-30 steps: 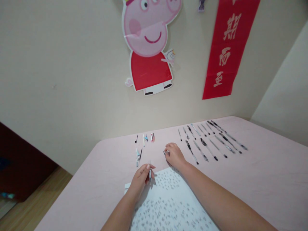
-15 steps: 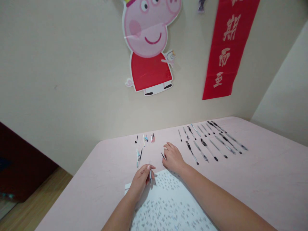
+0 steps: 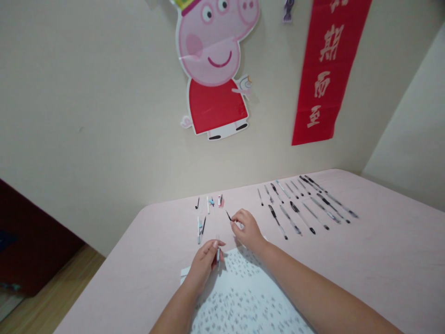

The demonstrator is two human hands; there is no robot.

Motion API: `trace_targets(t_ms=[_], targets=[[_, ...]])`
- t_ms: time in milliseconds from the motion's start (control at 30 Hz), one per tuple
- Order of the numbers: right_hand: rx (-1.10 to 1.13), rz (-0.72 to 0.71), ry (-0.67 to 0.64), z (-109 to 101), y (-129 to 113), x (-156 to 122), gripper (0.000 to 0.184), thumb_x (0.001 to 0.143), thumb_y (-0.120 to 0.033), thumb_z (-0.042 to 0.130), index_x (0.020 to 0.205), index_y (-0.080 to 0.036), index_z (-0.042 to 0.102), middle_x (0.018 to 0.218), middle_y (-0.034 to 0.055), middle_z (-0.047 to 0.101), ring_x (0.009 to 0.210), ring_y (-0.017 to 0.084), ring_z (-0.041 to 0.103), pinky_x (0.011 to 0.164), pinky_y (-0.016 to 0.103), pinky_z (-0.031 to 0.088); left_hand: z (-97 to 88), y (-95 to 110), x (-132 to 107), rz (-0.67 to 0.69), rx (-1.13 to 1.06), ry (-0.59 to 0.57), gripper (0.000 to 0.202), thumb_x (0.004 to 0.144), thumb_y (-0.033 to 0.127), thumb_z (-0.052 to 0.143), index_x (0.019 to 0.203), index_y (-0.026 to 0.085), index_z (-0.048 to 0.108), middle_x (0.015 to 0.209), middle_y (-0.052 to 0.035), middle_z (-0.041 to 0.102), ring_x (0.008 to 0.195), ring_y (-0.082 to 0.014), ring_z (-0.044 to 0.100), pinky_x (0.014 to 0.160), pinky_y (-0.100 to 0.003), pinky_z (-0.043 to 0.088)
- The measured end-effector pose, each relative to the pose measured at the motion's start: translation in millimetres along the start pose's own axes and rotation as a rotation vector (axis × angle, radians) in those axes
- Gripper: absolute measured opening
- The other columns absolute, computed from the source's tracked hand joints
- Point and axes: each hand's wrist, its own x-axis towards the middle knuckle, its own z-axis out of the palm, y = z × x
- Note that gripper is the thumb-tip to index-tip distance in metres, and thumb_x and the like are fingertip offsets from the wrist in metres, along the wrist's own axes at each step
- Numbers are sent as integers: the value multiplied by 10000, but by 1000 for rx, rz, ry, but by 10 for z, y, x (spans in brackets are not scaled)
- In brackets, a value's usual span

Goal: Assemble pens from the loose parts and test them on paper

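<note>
My left hand [image 3: 206,260] is closed around a clear pen barrel [image 3: 218,254], which stands nearly upright between thumb and fingers above the top edge of the written paper [image 3: 243,301]. Just beyond that edge, my right hand [image 3: 248,229] pinches a thin black pen part [image 3: 228,215] that points up and to the left. Which part of a pen this is I cannot tell. Left of it lie loose pen pieces: a light blue piece [image 3: 199,229], a black stick [image 3: 204,225] and a pink piece [image 3: 219,200].
Several pens lie in two slanted rows on the right of the pink table [image 3: 114,278], among them a black-capped pen [image 3: 278,221]. A wall stands behind, with a cartoon pig cutout [image 3: 217,102] and a red banner [image 3: 327,79].
My right hand has turned and lifted slightly, and the thin black part now sticks out farther left and higher. The left hand stays almost still with the barrel.
</note>
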Motion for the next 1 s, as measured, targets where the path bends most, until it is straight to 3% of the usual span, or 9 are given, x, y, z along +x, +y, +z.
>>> trace_targets(t_ms=[167, 333, 600, 1000], targets=[[538, 331, -2, 79, -75, 7, 211, 803, -408, 532, 740, -209, 497, 579, -44, 474, 519, 114, 426, 499, 233, 342, 15, 1, 1, -5, 12, -29, 464, 773, 561, 568, 960, 146, 659, 568, 4, 583, 414, -74, 361, 435, -219, 239], [864, 553, -101, 151, -108, -3, 351, 719, -524, 613, 690, -202, 474, 566, -37, 552, 451, 87, 452, 463, 215, 347, 11, -29, 10, -10, 38, -45, 494, 774, 569, 566, 996, 138, 666, 562, 8, 566, 421, -70, 349, 441, -225, 228], [926, 574, -42, 147, -115, 15, 366, 685, -517, 653, 673, -187, 493, 561, -34, 571, 448, 76, 464, 466, 207, 349, 2, -63, 20, -17, 47, -67, 534, 762, 593, 564, 1019, 135, 661, 552, 16, 550, 419, -67, 322, 435, -229, 196], [784, 432, -220, 180, -122, -38, 314, 697, -450, 675, 623, -189, 517, 514, -56, 495, 460, 81, 427, 464, 209, 334, -18, -78, 23, -13, 45, -71, 463, 777, 559, 575, 989, 159, 673, 565, 10, 562, 423, -77, 325, 442, -233, 217]])
